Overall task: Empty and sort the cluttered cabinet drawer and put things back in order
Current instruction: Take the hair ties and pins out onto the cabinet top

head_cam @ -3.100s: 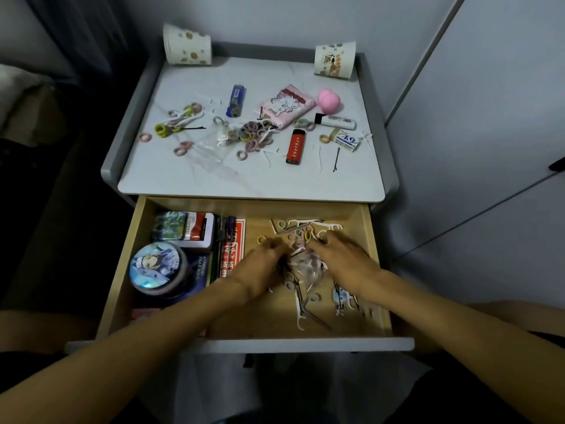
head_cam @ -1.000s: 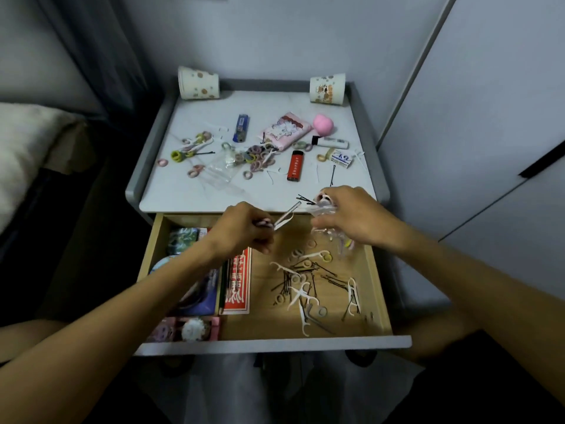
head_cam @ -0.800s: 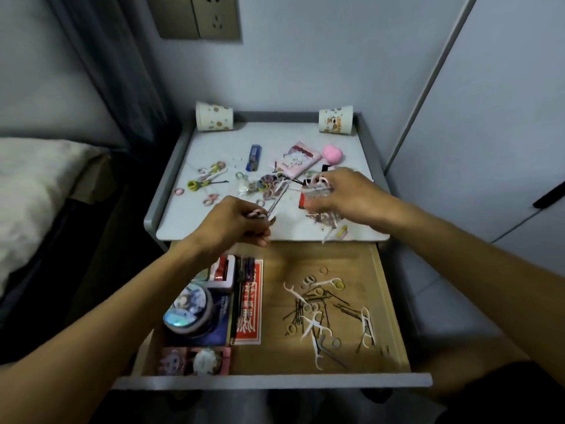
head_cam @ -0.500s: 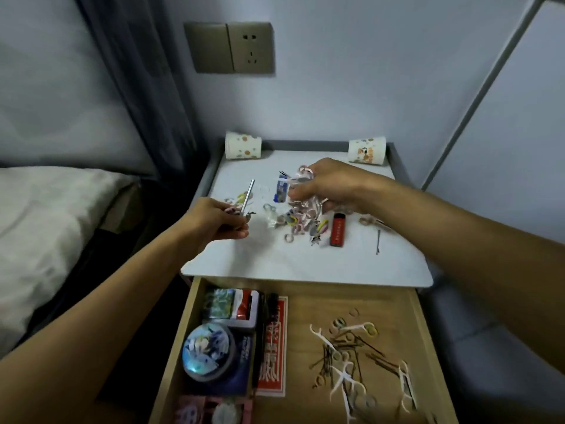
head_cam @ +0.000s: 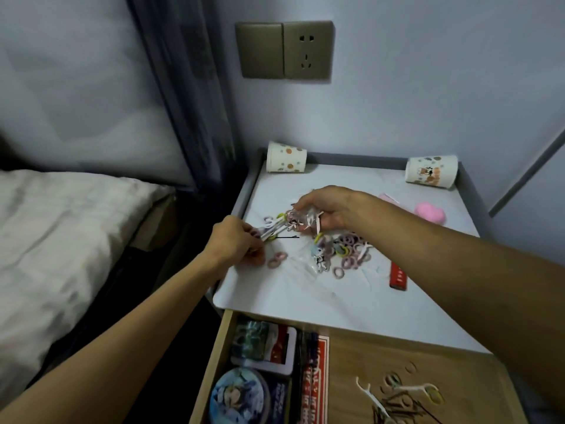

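The fingers [head_cam: 256,240] of your left hand [head_cam: 235,244] are pinched narrow on a bundle of white floss picks [head_cam: 273,229]. Its ends slant up and right until they meet the crumpled clear plastic bag [head_cam: 302,220]. Your right hand [head_cam: 327,206] holds that bag from above, fingers curled round its top, just over the bench [head_cam: 290,301] at mid-frame. What the bag holds is too blurred to tell.

Under the bundle lies a black bobby pin [head_cam: 287,237], and just right of your left thumb a pair of pink hair ties [head_cam: 276,260]. Further right, a loose heap of pastel hair ties [head_cam: 350,252] spreads below your right wrist. Your right forearm crosses the bench and covers part of a red lighter [head_cam: 397,275] and of a pink packet [head_cam: 388,198]. A pink heart-shaped thing [head_cam: 429,211] shows beyond it. A paper cup [head_cam: 286,157] lies on its side at the back left corner, a second paper cup [head_cam: 431,172] at the back right.

The drawer [head_cam: 351,356] stands open at the bottom of the frame, below the bench's front edge. Its left side holds a rectangular tin [head_cam: 264,347], a round tin [head_cam: 240,396] and a red card box [head_cam: 315,377]. On its wooden floor at lower right lies a tangle of floss picks and bobby pins [head_cam: 400,405].
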Motion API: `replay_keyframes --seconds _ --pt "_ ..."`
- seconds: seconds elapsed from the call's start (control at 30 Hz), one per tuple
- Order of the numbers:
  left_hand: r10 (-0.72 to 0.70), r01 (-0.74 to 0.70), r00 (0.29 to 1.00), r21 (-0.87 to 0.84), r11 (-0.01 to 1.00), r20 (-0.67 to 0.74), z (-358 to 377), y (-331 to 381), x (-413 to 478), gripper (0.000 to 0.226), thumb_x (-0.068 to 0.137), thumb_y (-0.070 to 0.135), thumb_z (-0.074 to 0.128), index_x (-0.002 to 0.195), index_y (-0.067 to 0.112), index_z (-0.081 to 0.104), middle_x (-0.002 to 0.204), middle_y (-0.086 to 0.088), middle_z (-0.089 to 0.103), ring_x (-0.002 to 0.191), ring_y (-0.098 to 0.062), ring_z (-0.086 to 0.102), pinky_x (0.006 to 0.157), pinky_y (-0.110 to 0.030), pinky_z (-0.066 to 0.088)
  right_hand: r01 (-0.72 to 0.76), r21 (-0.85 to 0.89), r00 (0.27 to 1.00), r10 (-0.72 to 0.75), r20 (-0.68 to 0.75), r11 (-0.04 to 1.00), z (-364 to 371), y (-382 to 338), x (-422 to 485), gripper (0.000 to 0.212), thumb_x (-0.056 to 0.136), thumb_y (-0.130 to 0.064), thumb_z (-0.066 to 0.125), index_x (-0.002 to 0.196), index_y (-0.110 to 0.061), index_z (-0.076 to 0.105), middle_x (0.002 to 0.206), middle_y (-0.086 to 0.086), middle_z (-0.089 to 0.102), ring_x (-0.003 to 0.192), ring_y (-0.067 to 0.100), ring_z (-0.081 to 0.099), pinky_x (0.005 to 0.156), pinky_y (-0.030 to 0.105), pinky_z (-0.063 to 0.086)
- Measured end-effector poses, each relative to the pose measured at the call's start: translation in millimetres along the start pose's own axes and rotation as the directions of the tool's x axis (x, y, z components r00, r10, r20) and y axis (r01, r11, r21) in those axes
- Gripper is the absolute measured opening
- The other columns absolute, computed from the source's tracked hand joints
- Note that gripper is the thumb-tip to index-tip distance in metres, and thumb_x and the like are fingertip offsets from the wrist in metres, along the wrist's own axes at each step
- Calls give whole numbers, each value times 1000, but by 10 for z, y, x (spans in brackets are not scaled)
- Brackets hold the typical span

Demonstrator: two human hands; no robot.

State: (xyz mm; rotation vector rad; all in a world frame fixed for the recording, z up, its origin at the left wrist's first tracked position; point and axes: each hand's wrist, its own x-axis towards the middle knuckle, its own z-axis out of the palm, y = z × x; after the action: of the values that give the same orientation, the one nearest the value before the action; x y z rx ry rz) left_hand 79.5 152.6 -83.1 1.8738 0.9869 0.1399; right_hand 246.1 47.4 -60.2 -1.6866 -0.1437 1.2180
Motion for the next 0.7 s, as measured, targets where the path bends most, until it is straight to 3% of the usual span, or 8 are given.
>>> replay_keyframes --seconds 0.1,0.23,0.3,0.37,0.43,0.53,0.6,0.7 --pt "55 -55 998 29 998 -6 2 15 -12 6 83 -11 65 82 -9 71 53 -10 66 39 -14 63 43 -20 51 84 -42 993 -87 -77 996 46 -69 88 7 91 9 52 90 3 50 95 24 55 73 31 63 54 46 59" --pt "178 -163 983 231 959 -45 -19 12 8 10 84 -1 65 85 3 74 59 -2 65 41 -1 59 44 -8 45 142 -164 964 -174 -202 976 32 -151 268 15 84 2 63 94 1 53 118 26 58 100 40 65 85 56 56" --pt "234 -206 971 326 923 -49 -24 -1 17 11 85 5 64 83 8 73 62 -1 67 48 -1 62 51 -13 52 155 -185 952 -197 -235 970 8 -176 325 14 82 -2 67 92 -2 57 119 24 61 104 38 63 93 53 52" --pt "276 -232 960 413 881 -49 -22 -16 25 12 86 10 63 87 10 74 75 -8 71 67 -18 70 68 -33 60 163 -206 947 -212 -242 965 14 -211 276 7 87 -5 67 86 -4 60 109 19 61 98 32 61 90 44 53" --pt "311 -250 949 485 838 -49 -21 -18 29 14 87 15 63 94 14 75 88 -11 72 79 -30 69 75 -42 59 162 -229 944 -219 -248 960 18 -239 223 8 90 -8 66 86 -3 61 100 15 60 88 26 58 84 41 50" --pt "336 -270 941 545 794 -24 -15 -6 23 12 89 19 63 98 18 72 94 -11 71 81 -33 68 77 -42 58 175 -285 938 -248 -244 942 5 -238 234 16 92 -11 64 103 0 62 92 10 57 80 19 54 76 35 45" --pt "350 -264 937 609 748 -23 -10 -6 1 14 92 24 62 102 20 70 101 -10 69 90 -34 65 76 -37 54 172 -316 935 -255 -245 933 -16 -229 257 26 92 -12 64 111 4 61 97 13 59 82 21 54 67 31 42" --pt "373 -243 927 699 673 -36 -6 -1 -49 18 95 27 59 109 23 69 107 -8 67 97 -35 62 70 -32 42 169 -431 913 -306 -270 886 -43 -202 242 16 94 -11 55 105 0 57 90 14 57 72 20 52 58 28 37"
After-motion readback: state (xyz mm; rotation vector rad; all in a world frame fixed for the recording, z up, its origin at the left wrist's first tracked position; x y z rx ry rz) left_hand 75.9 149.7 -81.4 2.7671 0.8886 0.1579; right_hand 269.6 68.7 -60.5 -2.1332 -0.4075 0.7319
